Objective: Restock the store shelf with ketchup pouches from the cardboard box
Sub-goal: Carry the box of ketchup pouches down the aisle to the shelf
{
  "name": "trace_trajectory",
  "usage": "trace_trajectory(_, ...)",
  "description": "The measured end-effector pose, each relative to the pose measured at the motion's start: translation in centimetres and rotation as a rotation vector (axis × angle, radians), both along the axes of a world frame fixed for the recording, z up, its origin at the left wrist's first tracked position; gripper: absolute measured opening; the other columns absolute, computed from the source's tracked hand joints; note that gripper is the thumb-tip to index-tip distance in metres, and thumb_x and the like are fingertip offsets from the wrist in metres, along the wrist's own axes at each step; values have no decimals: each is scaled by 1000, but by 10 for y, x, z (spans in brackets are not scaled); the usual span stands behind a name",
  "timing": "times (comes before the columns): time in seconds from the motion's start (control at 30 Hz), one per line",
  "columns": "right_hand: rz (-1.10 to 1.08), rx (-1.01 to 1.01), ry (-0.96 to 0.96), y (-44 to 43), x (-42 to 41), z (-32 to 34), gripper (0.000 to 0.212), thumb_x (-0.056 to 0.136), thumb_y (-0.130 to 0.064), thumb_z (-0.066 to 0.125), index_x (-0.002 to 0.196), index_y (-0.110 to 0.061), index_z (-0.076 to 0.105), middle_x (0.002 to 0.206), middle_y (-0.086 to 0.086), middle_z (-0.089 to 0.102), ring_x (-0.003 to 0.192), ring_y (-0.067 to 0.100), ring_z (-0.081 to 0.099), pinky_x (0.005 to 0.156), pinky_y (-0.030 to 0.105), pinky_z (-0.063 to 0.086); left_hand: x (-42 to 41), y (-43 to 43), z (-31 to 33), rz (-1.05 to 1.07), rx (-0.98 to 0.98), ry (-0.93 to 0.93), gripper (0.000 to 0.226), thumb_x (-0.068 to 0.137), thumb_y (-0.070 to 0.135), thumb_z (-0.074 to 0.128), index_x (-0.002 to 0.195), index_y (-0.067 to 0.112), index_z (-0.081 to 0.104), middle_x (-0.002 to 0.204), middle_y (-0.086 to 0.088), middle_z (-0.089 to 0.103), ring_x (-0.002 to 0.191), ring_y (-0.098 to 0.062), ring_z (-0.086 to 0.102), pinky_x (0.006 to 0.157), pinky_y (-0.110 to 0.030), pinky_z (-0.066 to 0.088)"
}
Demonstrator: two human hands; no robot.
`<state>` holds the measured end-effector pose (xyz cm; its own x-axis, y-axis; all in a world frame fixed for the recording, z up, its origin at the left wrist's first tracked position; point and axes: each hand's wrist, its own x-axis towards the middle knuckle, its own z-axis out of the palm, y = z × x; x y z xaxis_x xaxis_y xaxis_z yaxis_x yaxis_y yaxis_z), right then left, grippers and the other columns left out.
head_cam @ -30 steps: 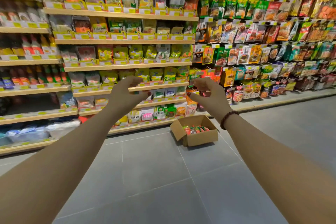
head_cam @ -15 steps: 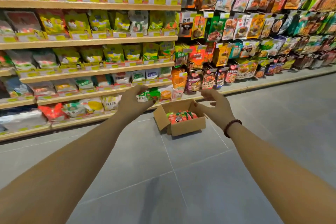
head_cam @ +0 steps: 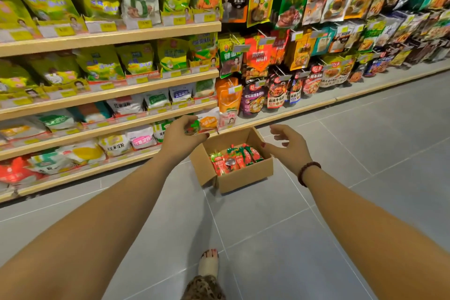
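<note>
An open cardboard box [head_cam: 244,179] stands on the grey floor just in front of the shelving. Several red ketchup pouches [head_cam: 246,154] with green tops lie packed inside it. My left hand [head_cam: 181,140] hovers over the box's far left corner, its fingers loosely curled and holding nothing. My right hand [head_cam: 286,147] hangs above the box's right edge with relaxed, spread fingers, also holding nothing. Neither hand touches the box or the pouches.
Wooden shelves [head_cam: 109,36] with bagged goods run along the left, and the lowest board sits just behind the box. Hanging packets [head_cam: 275,56] fill the racks to the right. My foot [head_cam: 208,263] stands on the floor tiles [head_cam: 365,153] in front of the box.
The view has moved closer to the shelving and tilted down. Both hands have dropped from shelf height to just above the box, still holding nothing.
</note>
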<state>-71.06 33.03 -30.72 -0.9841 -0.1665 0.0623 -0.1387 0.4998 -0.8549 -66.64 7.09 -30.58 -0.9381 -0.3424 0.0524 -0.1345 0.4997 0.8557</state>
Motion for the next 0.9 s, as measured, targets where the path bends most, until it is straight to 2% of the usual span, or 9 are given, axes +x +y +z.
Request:
trace_trajectory(0.13, -23, 11, -78, -9, -81, -23, 41, 75, -17, 75, 109, -28, 56, 104, -12, 57, 99, 11, 53, 70, 9, 37, -91, -6, -16, -18, -8, -69, 56, 74, 21, 76, 126, 14, 55, 122, -4, 60, 100, -11, 51, 81, -25, 39)
trace_trajectory(0.23, -24, 25, -135, -9, -139, -38, 42, 76, -17, 74, 111, -29, 55, 100, -16, 55, 99, 9, 53, 68, 8, 37, -152, -6, -26, -22, 12, -114, 56, 76, 21, 75, 127, 13, 55, 125, -4, 59, 111, -17, 53, 83, -24, 38)
trace_trajectory(0.37, -2, 45, -200, 2, -214, -67, 41, 76, -18, 75, 109, -30, 54, 95, -24, 53, 93, 5, 52, 71, 11, 40, -210, -6, -57, 6, -6, -189, 55, 76, 18, 75, 126, 11, 56, 126, -6, 58, 115, -18, 52, 87, -23, 36)
trace_trajectory(0.5, 35, 95, -293, 22, -299, -118, 46, 78, -22, 74, 118, -23, 54, 104, -13, 54, 96, 9, 52, 67, 9, 37, -272, -4, -111, 124, 15, -261, 54, 74, 18, 77, 124, 11, 57, 123, -8, 60, 113, -23, 54, 86, -26, 39)
trace_trajectory(0.57, 61, 127, -340, 34, -344, -148, 51, 78, -23, 74, 123, -20, 52, 106, -9, 53, 97, 11, 52, 69, 11, 38, -298, 7, -144, 228, 71, -336, 55, 75, 19, 77, 125, 11, 56, 124, -8, 59, 114, -23, 53, 92, -32, 43)
trace_trajectory(0.7, 165, 248, -444, 54, -411, -199, 59, 76, -23, 75, 129, -16, 49, 108, -6, 52, 98, 14, 52, 82, 26, 43, -334, 30, -205, 346, 222, -477, 55, 74, 17, 78, 123, 7, 55, 127, -15, 57, 118, -29, 53, 99, -45, 43)
trace_trajectory(0.9, 209, 306, -549, 63, -478, -281, 59, 79, -21, 73, 131, -18, 46, 110, -4, 51, 100, 17, 51, 81, 28, 46, -359, 43, -295, 424, 212, -570, 65, 72, 30, 77, 130, 20, 50, 131, -3, 54, 118, -19, 51, 93, -34, 42)
